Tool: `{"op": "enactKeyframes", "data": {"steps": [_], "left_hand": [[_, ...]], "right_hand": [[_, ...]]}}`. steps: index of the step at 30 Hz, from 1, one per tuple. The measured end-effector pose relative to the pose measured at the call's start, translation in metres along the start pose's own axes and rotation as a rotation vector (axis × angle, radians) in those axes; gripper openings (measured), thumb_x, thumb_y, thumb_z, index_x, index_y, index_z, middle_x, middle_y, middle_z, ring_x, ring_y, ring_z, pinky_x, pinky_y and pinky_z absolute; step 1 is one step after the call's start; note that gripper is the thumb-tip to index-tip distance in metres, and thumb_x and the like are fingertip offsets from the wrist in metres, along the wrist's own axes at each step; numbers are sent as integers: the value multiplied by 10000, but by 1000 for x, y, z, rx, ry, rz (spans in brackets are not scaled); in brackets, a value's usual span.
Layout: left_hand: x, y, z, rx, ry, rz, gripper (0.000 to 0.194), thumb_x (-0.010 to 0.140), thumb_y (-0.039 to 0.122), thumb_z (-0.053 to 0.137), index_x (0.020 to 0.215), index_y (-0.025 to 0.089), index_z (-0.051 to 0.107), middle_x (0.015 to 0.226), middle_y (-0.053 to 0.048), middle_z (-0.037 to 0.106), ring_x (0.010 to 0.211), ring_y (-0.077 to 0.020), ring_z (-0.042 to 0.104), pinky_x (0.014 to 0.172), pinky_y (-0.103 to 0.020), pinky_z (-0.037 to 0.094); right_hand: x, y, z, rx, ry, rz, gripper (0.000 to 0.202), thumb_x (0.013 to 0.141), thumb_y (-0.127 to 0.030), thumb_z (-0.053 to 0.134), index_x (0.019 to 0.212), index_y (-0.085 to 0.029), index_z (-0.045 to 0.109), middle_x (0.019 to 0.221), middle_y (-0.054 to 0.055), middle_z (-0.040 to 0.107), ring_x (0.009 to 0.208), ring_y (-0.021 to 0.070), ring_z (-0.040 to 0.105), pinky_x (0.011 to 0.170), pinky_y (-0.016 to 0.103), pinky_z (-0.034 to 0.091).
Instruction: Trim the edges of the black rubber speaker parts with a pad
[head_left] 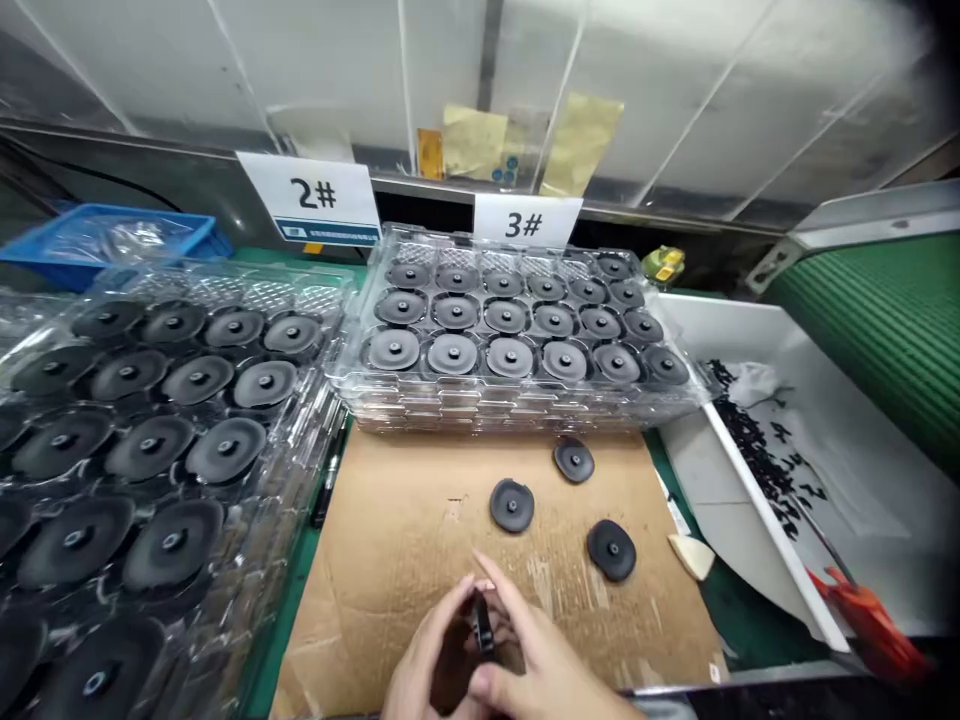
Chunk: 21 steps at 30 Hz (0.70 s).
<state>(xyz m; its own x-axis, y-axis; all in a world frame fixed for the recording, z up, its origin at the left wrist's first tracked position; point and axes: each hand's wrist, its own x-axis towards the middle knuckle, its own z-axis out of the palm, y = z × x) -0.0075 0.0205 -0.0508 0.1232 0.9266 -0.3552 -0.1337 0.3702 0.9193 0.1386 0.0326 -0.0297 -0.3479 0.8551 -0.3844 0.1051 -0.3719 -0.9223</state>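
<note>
My left hand (429, 660) and my right hand (529, 655) meet at the bottom centre, fingers curled round a small black part (482, 622) seen edge-on between them. Both hands appear to grip it above the cardboard sheet (390, 530). Three loose black discs with raised centre hubs rest on the cardboard: one (512, 505) just beyond my fingers, another (574, 460) farther back, a third (612, 550) to the right.
Stacked clear trays (480, 395) of black discs stand behind the cardboard, with more trays (225, 520) at left. On the right, a white bin (765, 530) holds small black pieces, near orange-handled pliers (874, 620). A blue basket (75, 270) sits back left.
</note>
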Motion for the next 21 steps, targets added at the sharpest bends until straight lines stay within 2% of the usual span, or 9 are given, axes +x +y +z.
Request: {"op": "enactKeyframes", "data": {"steps": [3,5,7,9,11,13,16,18,21], "left_hand": [[20,16,1,-306,45,-120,578,577,310,784,1118,301,583,1155,-78,627,1088,-281,555,923,-345,452],[35,27,-2,-520,69,-191,547,634,325,747,1145,298,552,1190,-91,601,1103,-301,542,942,-392,434],[49,37,-8,-700,54,-258,528,676,350,711,1170,307,528,1217,-100,580,1123,-313,523,955,-416,419],[60,45,-12,-814,54,-284,512,686,348,702,1168,314,533,1210,-94,587,1140,-298,509,973,-384,403],[66,51,-14,-869,78,-275,505,685,327,706,1163,309,546,1198,-87,597,1145,-283,507,986,-349,392],[67,56,-12,-909,100,-269,516,685,332,703,1175,307,543,1196,-86,599,1152,-289,499,990,-349,392],[64,60,-5,-968,116,-253,561,682,352,694,1211,344,508,1170,-72,618,1152,-294,498,981,-361,406],[60,61,-2,-985,135,-222,583,692,331,686,1232,385,473,1156,-48,628,1143,-283,509,987,-367,404],[54,63,1,-963,152,-191,570,727,291,657,1249,391,451,1174,-36,618,1141,-275,512,1009,-379,384]], "right_hand": [[4,-5,-14,-166,92,-55,789,800,-621,431,1424,-245,126,1155,122,524,876,212,588,826,370,473],[6,0,-18,-387,188,-29,582,866,-481,424,1389,-308,235,1173,106,486,922,215,567,826,377,470],[8,10,-18,-627,180,-9,487,813,-329,556,1282,-322,423,1174,106,472,1000,266,536,852,438,451],[10,22,-16,-761,121,-19,518,676,-192,687,1168,-273,545,1168,136,481,1023,343,516,857,530,421],[11,30,-15,-778,92,-45,528,622,-88,683,1124,-220,582,1170,172,484,1013,377,514,842,571,408],[13,31,-15,-748,79,-81,499,666,-43,594,1142,-190,571,1176,183,478,1008,343,525,844,529,428],[15,25,-14,-675,63,-136,474,710,-61,509,1167,-179,542,1106,145,502,929,240,566,812,392,482],[16,21,-10,-609,60,-157,402,735,-90,482,1115,-191,569,954,87,548,820,178,590,741,303,509],[16,18,-9,-516,90,-171,269,799,-154,463,1017,-213,608,813,33,602,739,148,611,689,250,522]]}}
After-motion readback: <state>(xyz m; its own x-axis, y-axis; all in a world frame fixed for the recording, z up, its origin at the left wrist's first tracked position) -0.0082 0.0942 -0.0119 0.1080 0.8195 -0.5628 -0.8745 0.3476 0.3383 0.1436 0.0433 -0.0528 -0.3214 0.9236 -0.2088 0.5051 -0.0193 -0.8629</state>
